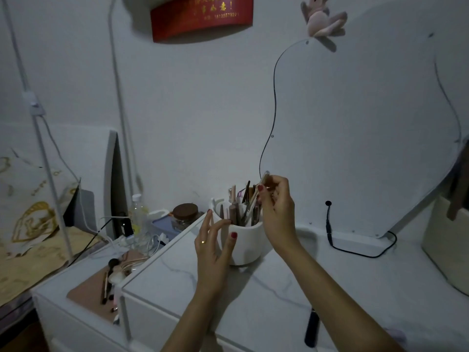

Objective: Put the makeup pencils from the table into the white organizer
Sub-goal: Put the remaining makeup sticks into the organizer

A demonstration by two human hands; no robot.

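A white organizer cup (247, 243) stands on the marble-patterned table top (279, 288), holding several upright makeup pencils (237, 212) and brushes. My right hand (275, 207) hovers over the cup's right rim, fingers pinched on a pale makeup pencil (256, 196) that slants down into the cup. My left hand (214, 240) is beside the cup's left wall, fingers spread, fingertips near the rim; I cannot tell whether it touches. A dark pencil-like item (312, 327) lies on the table near the front edge.
An irregular mirror (368, 135) leans on the wall behind, with a black cable (355, 251) on the table. A beige bag (446, 245) sits at right. The lower shelf at left holds brushes (111, 275), a brown-lidded jar (184, 215) and a bottle (139, 217).
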